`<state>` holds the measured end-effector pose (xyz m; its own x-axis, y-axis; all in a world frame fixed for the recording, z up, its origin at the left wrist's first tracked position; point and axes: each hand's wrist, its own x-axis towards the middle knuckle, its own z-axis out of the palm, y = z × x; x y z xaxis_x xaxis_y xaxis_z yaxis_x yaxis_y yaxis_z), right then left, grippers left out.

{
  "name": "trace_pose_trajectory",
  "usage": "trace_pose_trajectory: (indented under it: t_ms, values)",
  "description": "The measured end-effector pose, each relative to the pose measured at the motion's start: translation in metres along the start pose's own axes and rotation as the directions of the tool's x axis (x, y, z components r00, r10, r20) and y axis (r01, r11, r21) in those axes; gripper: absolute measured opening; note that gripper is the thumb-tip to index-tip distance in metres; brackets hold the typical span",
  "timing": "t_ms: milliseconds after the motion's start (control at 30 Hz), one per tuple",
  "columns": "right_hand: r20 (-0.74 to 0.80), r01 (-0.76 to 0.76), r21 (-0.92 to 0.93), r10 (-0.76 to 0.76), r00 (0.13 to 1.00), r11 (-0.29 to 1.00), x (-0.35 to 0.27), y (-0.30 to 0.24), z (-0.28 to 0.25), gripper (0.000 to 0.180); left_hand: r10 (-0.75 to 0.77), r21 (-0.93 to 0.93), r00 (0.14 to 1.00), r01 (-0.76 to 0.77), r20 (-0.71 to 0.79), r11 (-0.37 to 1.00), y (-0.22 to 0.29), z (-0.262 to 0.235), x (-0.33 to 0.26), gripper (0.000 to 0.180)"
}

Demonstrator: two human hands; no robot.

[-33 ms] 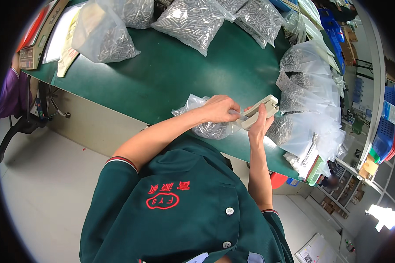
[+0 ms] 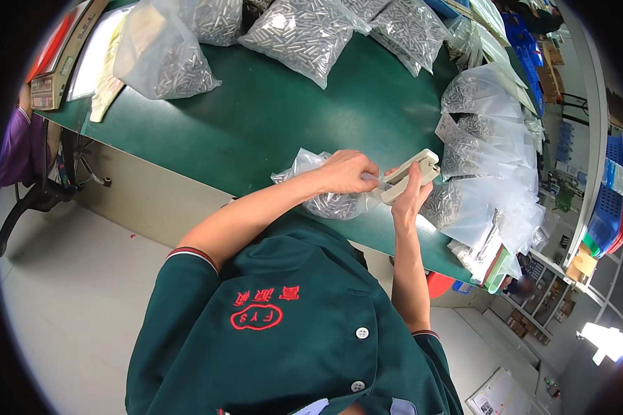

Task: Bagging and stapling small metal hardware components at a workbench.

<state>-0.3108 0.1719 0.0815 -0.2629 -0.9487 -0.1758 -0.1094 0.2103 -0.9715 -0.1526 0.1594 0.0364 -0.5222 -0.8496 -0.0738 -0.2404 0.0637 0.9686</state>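
At the table's near edge lies a clear plastic bag (image 2: 332, 204) of small metal pins, its gathered neck pulled to the right. My left hand (image 2: 353, 173) is closed on that neck, fingers pinched together. In my right hand (image 2: 410, 197) is a cream-coloured stapler (image 2: 412, 176), my thumb along its side and my fingers wrapped round it. The stapler's front end is right at the bag's neck, beside my left fingertips. Whether its jaws touch the plastic is hard to make out.
Several filled bags (image 2: 301, 38) of metal pins stand along the far side of the green table (image 2: 270, 117). More open-topped bags (image 2: 488, 152) line the right side. A weighing scale (image 2: 52, 86) sits at the far left, near a person in a purple sleeve (image 2: 22, 149).
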Motion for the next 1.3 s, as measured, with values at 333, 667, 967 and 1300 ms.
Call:
trace_pose_trajectory:
  t_ms: [333, 667, 967, 1300]
  values:
    - [-0.098, 0.004, -0.046, -0.009, 0.995, 0.999, 0.001, 0.0, 0.01, 0.036, -0.085, 0.075, 0.981, 0.073, 0.174, 0.994, 0.009, -0.005, 0.003, 0.047]
    - [-0.198, -0.04, -0.015, 0.036, 0.98, 0.999, 0.008, 0.015, 0.011, 0.033, -0.054, 0.138, 0.99, 0.035, 0.133, 0.99, 0.009, -0.003, 0.005, 0.043]
    - [-0.143, -0.034, -0.013, 0.032, 0.989, 0.999, 0.002, -0.005, 0.009, 0.036, 0.035, 0.218, 0.997, -0.05, 0.071, 0.975, 0.008, -0.029, -0.009, 0.025]
    - [-0.075, -0.072, -0.007, 0.072, 0.995, 0.997, -0.007, -0.011, 0.035, 0.04, -0.015, 0.223, 0.994, -0.009, 0.109, 0.975, 0.013, -0.033, -0.008, 0.026]
